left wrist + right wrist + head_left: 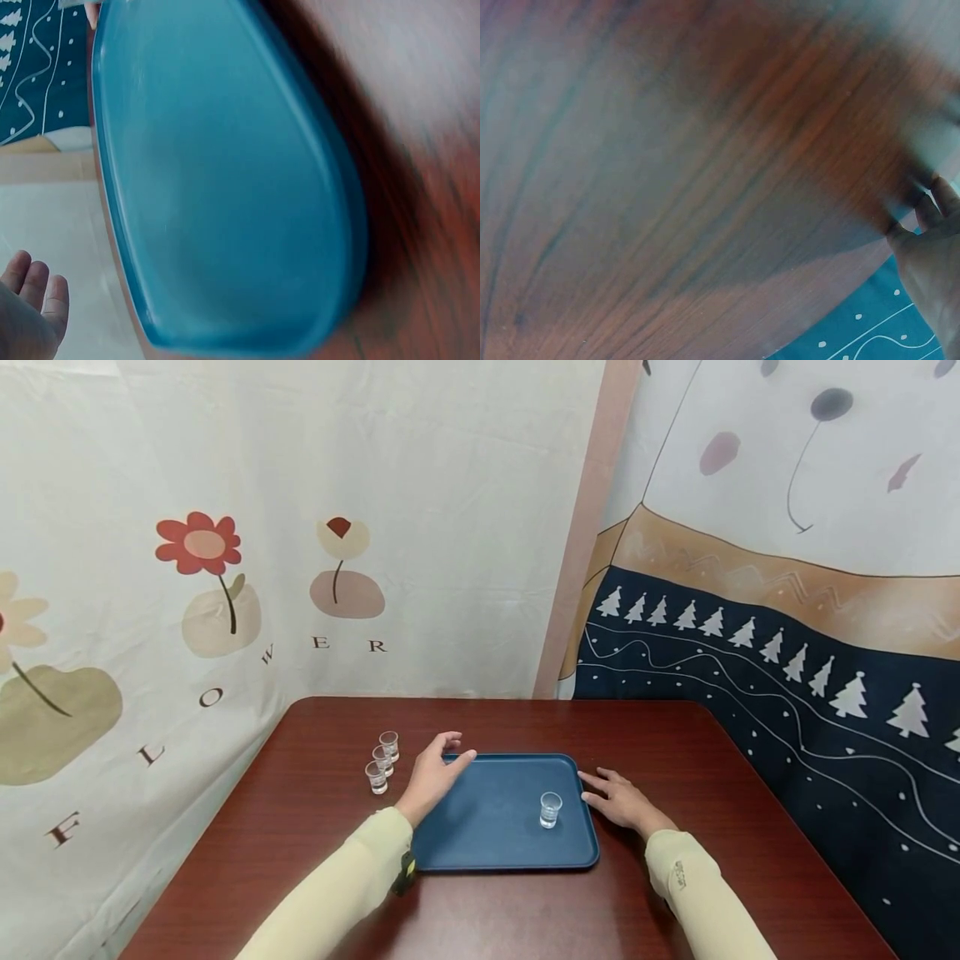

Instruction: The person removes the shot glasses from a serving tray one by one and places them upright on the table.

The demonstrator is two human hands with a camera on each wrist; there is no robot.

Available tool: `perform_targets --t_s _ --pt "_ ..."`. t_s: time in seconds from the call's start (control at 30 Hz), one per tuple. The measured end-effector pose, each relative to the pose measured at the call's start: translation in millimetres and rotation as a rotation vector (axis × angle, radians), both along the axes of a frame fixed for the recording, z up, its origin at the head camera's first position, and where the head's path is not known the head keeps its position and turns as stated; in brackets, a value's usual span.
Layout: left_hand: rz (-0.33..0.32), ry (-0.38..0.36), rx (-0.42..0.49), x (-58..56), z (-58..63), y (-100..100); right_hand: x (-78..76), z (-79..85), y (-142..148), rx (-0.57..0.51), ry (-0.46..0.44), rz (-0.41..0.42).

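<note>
A blue tray (487, 827) lies on the table, with one small clear shot glass (551, 810) standing upright on its right half. Over the tray's far left corner is my left hand (435, 779), empty, its fingers loosely bent and thumb apart. In the left wrist view, the left hand (34, 311) shows at the lower left beside the tray (217, 187). My right hand (622, 803) is low at the tray's right side, its fingertips right at the rim. The right wrist view shows the right hand (934, 259) at the right edge, holding nothing.
Three more shot glasses stand in a slanting row left of the tray, the nearest glass (377, 777) in front of the middle glass (382, 759) and the far glass (389, 744). The reddish-brown table (510, 910) meets printed curtains (465, 527) behind and at the right.
</note>
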State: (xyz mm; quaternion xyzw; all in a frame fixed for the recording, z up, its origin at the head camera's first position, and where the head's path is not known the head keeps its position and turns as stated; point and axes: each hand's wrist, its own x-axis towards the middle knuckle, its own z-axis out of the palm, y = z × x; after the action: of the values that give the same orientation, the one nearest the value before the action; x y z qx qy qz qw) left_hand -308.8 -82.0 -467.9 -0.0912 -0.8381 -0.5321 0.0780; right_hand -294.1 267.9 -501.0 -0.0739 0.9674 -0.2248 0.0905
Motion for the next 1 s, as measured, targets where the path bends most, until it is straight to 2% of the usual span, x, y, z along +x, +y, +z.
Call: perform_targets --t_s 0.3,0.67,1.0 --pt "-0.072 -0.044 -0.005 11.2 -4.5 24 0.3 0.5 -1 -0.018 -0.018 -0.014" --pt "-0.135 -0.061 -0.041 18.5 -13.8 43 0.7 -2.1 2 0.0 0.028 0.024" --pt "-0.185 -0.069 -0.043 27.7 -21.1 61 1.3 -1.3 2 -0.005 0.022 0.021"
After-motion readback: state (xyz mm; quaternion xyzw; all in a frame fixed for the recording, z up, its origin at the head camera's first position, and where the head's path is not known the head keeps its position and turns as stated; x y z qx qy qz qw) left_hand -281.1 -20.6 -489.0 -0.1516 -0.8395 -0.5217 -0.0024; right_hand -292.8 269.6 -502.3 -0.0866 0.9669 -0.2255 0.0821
